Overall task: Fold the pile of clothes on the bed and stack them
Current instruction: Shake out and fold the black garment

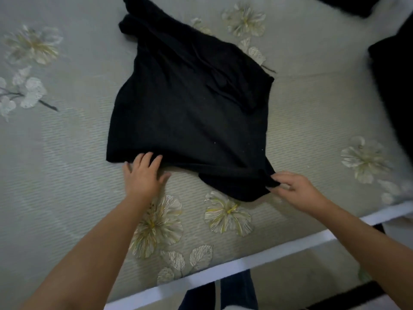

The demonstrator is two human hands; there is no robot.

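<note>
A black garment (190,108) lies spread on the bed (67,164), partly folded, with a folded part running toward the far end. My left hand (143,173) rests flat with straight fingers on the near left hem. My right hand (292,186) pinches the garment's near right corner between thumb and fingers, just above the sheet.
The bed has a pale green sheet with embroidered flowers. More dark clothing lies at the far right (393,90) and at the top right corner (348,5). The bed's white edge (245,262) runs across the near side.
</note>
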